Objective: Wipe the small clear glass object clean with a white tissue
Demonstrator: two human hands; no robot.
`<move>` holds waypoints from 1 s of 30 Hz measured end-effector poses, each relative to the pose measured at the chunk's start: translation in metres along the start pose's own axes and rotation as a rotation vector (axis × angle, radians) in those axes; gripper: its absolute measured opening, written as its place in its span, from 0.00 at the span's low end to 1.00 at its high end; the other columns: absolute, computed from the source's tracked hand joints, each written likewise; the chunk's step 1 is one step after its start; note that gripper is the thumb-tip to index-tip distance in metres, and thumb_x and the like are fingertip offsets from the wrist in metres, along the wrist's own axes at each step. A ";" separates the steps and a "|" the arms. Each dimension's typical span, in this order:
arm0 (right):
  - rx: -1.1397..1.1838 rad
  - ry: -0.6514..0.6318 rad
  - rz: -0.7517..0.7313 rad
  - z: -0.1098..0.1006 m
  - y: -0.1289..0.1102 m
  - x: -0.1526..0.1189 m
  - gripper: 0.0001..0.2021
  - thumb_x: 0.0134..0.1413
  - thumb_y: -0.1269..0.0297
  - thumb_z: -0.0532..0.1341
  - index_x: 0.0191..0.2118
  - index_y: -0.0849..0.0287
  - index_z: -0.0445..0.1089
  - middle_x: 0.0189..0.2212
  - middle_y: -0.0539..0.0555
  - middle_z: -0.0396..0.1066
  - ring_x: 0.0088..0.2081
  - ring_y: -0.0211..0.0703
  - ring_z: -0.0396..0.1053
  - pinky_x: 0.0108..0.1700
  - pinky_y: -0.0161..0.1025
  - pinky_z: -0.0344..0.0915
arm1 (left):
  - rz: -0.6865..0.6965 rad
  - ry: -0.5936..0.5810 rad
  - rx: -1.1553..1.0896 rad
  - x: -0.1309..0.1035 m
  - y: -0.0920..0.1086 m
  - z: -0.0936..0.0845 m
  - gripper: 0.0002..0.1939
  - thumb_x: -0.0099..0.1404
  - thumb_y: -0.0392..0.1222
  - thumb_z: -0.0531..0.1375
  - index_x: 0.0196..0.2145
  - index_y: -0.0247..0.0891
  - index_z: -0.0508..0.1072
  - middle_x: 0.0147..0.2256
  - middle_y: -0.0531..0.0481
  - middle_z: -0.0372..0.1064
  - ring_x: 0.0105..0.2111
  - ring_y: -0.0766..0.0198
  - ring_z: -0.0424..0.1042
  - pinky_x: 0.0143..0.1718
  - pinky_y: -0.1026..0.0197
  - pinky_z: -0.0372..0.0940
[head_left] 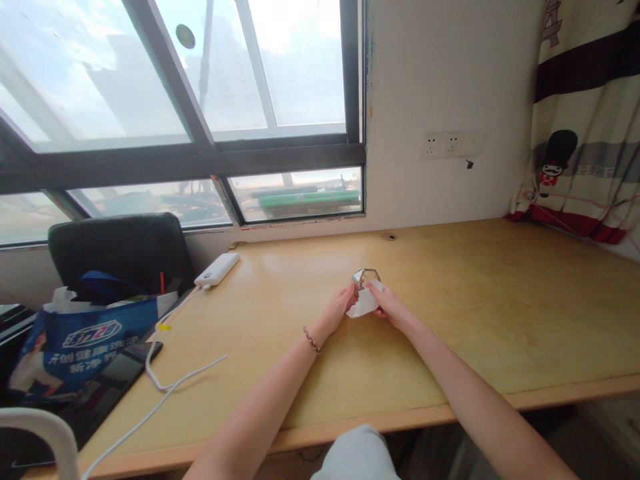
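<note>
Both of my hands meet over the middle of a light wooden desk (475, 313). My left hand (336, 310), with a beaded bracelet on its wrist, pinches the left side of a small shiny metallic object (365, 276). My right hand (390, 305) holds the same object from the right, together with a white cloth or tissue (363, 305) under it. The object is too small to tell exactly what it is; it looks like a ring-shaped metal piece. It is held just above the desk top.
A white power bank (217, 269) with a white cable (170, 383) lies at the desk's left. A blue printed bag (80, 343) sits on a black chair (120, 250). A dark tablet (107, 390) lies at the left edge. A curtain (585, 133) hangs at right.
</note>
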State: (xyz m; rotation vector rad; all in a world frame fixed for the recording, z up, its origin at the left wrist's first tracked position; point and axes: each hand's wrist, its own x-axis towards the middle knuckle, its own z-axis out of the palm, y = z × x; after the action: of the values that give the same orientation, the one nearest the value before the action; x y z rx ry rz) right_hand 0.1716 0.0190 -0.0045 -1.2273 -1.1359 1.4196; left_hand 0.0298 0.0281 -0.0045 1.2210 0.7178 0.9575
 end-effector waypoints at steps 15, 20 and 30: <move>0.077 0.115 -0.005 -0.002 0.001 0.007 0.13 0.48 0.56 0.56 0.32 0.62 0.70 0.25 0.52 0.71 0.22 0.35 0.65 0.19 0.28 0.58 | 0.035 -0.029 -0.079 0.001 0.000 -0.004 0.28 0.59 0.55 0.51 0.51 0.33 0.62 0.44 0.40 0.66 0.43 0.56 0.66 0.44 0.55 0.59; -0.172 0.183 -0.096 -0.008 0.006 0.008 0.10 0.43 0.61 0.59 0.29 0.63 0.71 0.23 0.52 0.71 0.23 0.40 0.68 0.20 0.32 0.62 | 0.025 -0.022 -0.012 -0.001 0.000 -0.004 0.26 0.57 0.56 0.51 0.43 0.31 0.69 0.39 0.42 0.69 0.37 0.60 0.68 0.41 0.59 0.60; -0.609 0.360 -0.250 -0.008 0.001 -0.002 0.26 0.53 0.49 0.45 0.16 0.61 0.67 0.12 0.56 0.67 0.17 0.42 0.66 0.20 0.33 0.59 | 0.038 0.015 0.047 -0.003 -0.001 -0.003 0.26 0.56 0.58 0.51 0.36 0.30 0.71 0.32 0.43 0.70 0.31 0.63 0.68 0.34 0.62 0.60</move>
State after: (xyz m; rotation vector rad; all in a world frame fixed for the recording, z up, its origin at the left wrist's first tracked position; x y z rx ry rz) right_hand 0.1800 0.0180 -0.0058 -1.6089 -1.4496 0.6378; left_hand 0.0262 0.0270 -0.0063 1.2736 0.7345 0.9872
